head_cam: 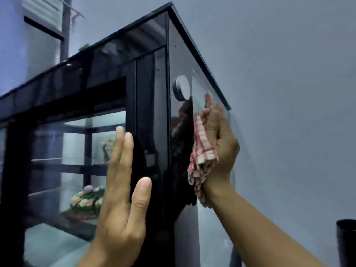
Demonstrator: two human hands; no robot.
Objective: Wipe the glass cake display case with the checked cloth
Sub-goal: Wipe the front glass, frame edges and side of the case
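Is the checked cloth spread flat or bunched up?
Bunched: the checked cloth hangs in crumpled folds under the right hand, pressed against the case's side glass.

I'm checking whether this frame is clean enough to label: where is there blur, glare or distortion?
Head view: the right hand and checked cloth are smeared by motion; the case's side glass mirrors a dark reflection of them; the left hand, flat on the front, is sharper; the case's top edge bows with wide-angle distortion; overall light is dim and bluish.
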